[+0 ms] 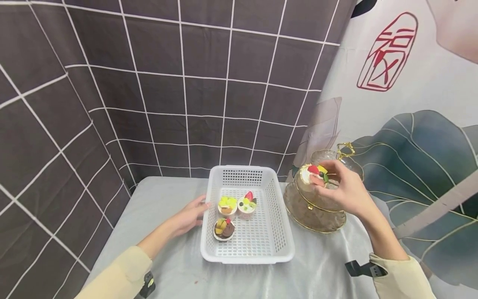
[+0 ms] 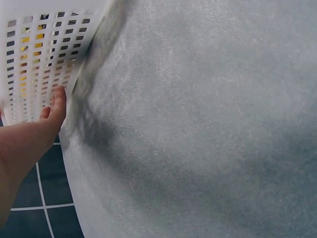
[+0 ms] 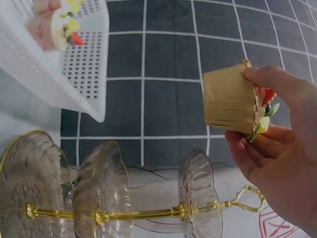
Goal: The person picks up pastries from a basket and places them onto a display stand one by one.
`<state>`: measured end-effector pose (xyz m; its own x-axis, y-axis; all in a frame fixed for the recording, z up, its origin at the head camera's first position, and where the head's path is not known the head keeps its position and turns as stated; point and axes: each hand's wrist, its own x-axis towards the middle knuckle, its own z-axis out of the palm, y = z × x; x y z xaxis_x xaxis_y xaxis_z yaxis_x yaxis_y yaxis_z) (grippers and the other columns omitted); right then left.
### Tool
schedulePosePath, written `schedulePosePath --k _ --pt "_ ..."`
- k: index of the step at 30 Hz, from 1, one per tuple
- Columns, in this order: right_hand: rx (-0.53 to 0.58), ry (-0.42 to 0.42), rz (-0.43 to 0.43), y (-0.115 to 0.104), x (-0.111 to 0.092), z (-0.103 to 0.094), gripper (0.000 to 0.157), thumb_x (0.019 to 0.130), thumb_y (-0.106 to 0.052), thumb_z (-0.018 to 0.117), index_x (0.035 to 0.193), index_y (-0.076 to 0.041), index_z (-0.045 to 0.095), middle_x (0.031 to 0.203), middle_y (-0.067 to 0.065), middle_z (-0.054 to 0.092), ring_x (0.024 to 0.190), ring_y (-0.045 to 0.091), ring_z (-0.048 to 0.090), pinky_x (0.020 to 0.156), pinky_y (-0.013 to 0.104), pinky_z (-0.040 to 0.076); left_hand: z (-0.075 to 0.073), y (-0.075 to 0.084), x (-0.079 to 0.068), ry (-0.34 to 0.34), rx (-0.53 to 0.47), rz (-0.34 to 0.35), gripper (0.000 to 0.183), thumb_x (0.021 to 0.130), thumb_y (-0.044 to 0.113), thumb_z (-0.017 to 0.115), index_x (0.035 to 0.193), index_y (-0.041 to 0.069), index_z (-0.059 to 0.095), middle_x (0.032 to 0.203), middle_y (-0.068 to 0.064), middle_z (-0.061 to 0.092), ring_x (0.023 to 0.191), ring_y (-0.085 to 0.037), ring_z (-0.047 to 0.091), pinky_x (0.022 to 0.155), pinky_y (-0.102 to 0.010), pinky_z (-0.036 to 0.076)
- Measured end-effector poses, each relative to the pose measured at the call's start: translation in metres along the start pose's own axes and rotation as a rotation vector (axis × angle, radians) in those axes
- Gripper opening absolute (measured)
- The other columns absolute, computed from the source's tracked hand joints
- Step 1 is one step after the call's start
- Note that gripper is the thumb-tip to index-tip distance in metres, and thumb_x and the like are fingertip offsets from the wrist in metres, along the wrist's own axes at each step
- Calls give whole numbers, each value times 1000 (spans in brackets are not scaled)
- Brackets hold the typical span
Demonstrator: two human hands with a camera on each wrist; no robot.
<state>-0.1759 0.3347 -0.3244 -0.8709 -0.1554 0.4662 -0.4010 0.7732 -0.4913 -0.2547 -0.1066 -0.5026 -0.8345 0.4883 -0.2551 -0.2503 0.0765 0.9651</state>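
My right hand (image 1: 341,187) pinches a cupcake (image 3: 230,99) by its rim. The cupcake has a tan paper cup, white cream, a red berry and yellow fruit on top. In the head view it overlaps the tiered stand (image 1: 298,203), which has clear ruffled plates and a gold post (image 3: 143,214). My left hand (image 1: 188,216) rests with extended fingers against the left side of a white plastic basket (image 1: 246,259). Inside the basket stand a yellow-topped cupcake (image 1: 227,204), a berry-topped cupcake (image 1: 247,205) and a chocolate cupcake with fruit (image 1: 224,229), all toward its left side.
A pale grey cloth (image 1: 168,265) covers the table. Behind it hangs a dark curtain (image 1: 201,95) with a white grid, and at the right a backdrop (image 1: 422,158) with leaves and a red seal mark. The stand's gold handle (image 1: 345,148) rises beside the right hand.
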Motion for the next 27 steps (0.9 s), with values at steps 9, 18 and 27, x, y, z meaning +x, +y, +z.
schedulePosePath --k 9,18,27 --pt "-35 41 137 15 11 -17 59 88 -26 89 137 -4 63 125 21 70 113 48 70 85 3 42 0 1 -2 19 -11 2 61 115 26 44 168 7 21 162 -30 38 149 -49 39 118 -67 39" --pt "-40 138 311 27 4 -14 70 91 -38 84 142 0 55 130 24 65 118 39 63 84 6 42 0 2 -2 12 -15 5 60 115 26 44 167 7 23 161 -30 39 148 -49 41 116 -64 44" --pt "-71 239 377 32 7 -2 68 93 -39 81 141 3 57 130 26 66 118 41 64 87 17 47 1 0 0 21 -13 1 58 115 27 43 167 7 25 159 -29 42 146 -48 44 114 -62 47"
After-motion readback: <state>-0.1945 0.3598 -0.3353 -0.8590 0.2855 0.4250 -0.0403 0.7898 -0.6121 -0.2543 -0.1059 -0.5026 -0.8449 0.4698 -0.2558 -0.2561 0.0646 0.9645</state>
